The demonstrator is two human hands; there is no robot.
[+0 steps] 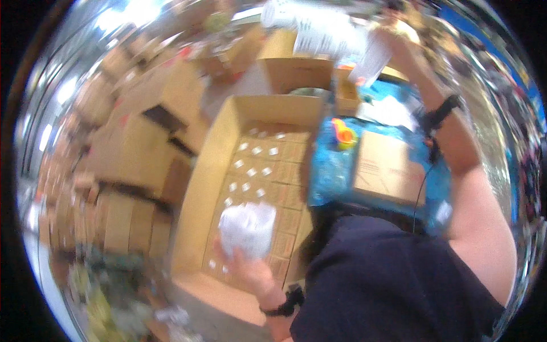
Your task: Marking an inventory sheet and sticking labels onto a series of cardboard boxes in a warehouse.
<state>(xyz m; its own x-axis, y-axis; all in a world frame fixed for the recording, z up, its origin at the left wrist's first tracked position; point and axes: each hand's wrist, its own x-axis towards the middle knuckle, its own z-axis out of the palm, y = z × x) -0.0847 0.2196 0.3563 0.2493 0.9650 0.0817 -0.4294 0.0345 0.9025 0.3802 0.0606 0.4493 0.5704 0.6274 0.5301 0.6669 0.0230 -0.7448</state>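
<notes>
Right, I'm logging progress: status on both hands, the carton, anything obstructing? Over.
Left hand at white bundle, over open carton. Right hand outstretched at white strip; grip blurred. Bundle hides some brown boxes inside.

The left hand [248, 271] holds a white bundle [249, 228] over small brown cartons [288, 196] in a large open box [194, 211]; the right hand [394, 43], blurred, holds a white strip [371, 60]; a closed carton [387, 168] lies on the blue-covered worktop [329, 176].
</notes>
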